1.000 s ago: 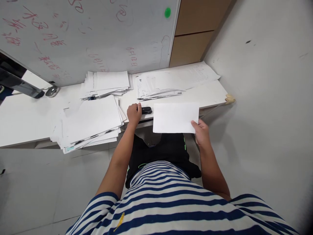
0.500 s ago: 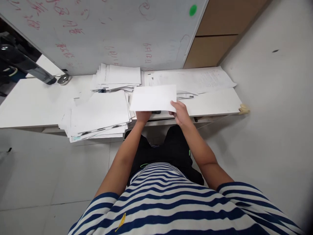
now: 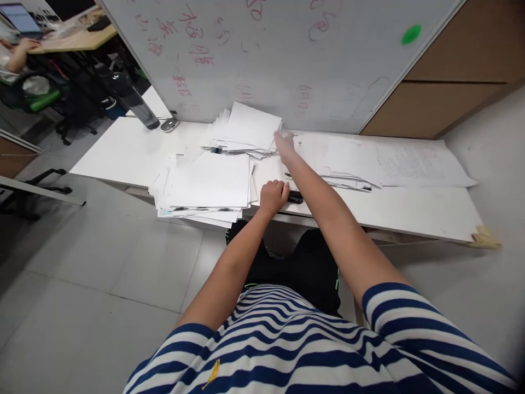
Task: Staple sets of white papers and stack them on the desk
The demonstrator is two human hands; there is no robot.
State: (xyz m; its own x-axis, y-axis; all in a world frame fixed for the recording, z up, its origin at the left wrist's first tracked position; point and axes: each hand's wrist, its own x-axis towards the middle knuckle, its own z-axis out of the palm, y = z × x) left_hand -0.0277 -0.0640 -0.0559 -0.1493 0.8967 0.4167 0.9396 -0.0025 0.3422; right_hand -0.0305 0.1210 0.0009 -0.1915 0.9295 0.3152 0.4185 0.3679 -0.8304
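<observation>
My right hand [image 3: 285,145], slightly blurred, pinches the right edge of a white sheet of paper [image 3: 254,125]. That sheet lies tilted over the back paper stack [image 3: 221,134]. Closer to me, my left hand [image 3: 274,197] rests closed at the table's front edge. Its fingers are curled, so whatever may be in them is hidden. Right beside its thumb is a small black object [image 3: 295,197], whose kind I cannot make out. A larger, uneven paper stack [image 3: 205,183] lies left of my left hand and overhangs the front edge.
Loose papers [image 3: 348,180] and a large written sheet [image 3: 424,164] cover the white table's [image 3: 426,210] right part. A whiteboard [image 3: 262,65] stands behind. A dark bottle [image 3: 133,101] and a mouse-like object [image 3: 169,125] are at left. Another person's hand [image 3: 27,45] shows far left.
The sheet has moved from in front of me to the back stack with my right hand. My left hand has let go of it and now rests by the black object. The view has swung left.
</observation>
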